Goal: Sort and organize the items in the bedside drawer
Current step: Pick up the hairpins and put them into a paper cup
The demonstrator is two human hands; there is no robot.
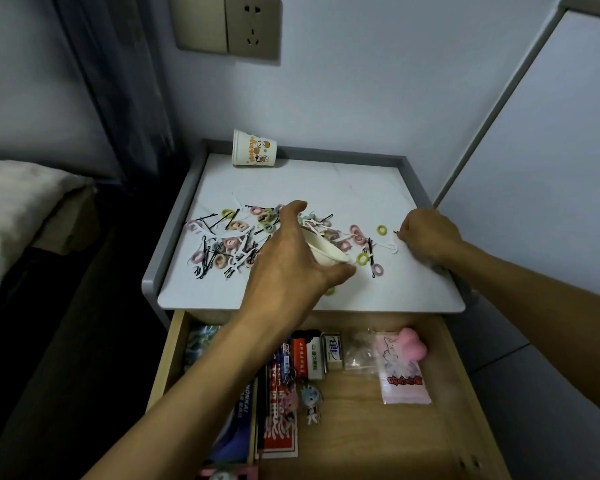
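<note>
A person's left hand (291, 251) is gripping a tilted paper cup (326, 251) over hair ties (234, 242) and hairpins scattered on a nightstand top (326, 181). The right hand (426, 237) is pinching a small dark hairpin (396, 232) near the right edge. Below, the open drawer (361, 427) is holding packets and keychains.

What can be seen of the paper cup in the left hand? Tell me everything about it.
The plain cup looks like off-white paper, with no print showing. It is tipped on its side above the nightstand top, low over the scattered hair ties and bobby pins. The left hand grips it from above and hides much of it; which end is the mouth is unclear. Whether it touches the surface cannot be told.
</note>
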